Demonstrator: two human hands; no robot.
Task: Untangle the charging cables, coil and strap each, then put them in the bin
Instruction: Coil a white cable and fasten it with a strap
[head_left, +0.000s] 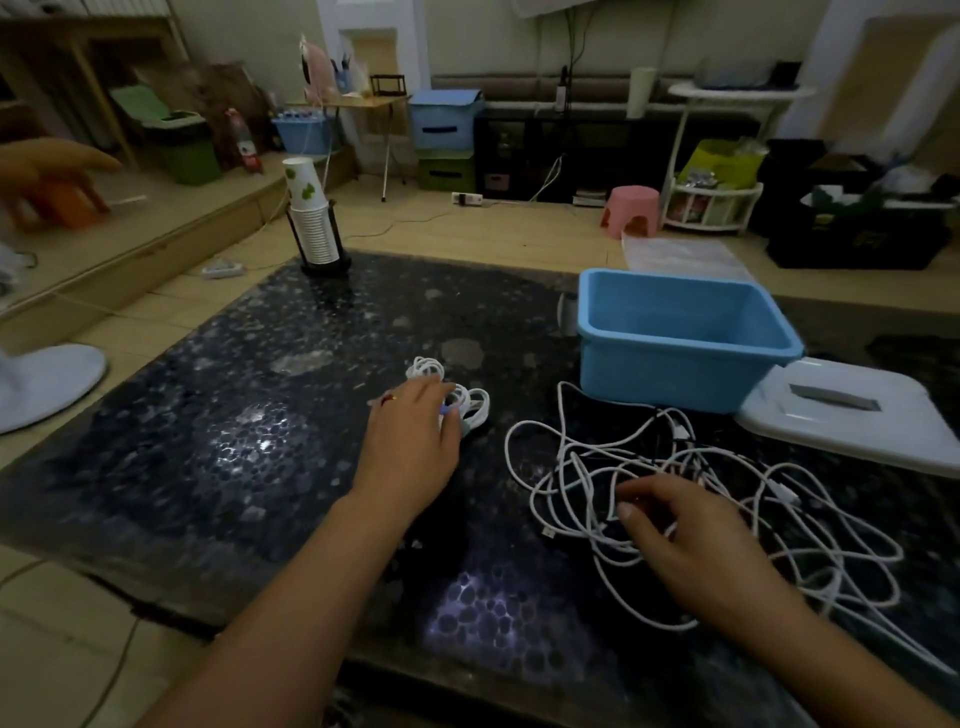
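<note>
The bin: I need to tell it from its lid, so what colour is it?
Light blue; the bin shows best in the head view. The lid beside it is white.
</note>
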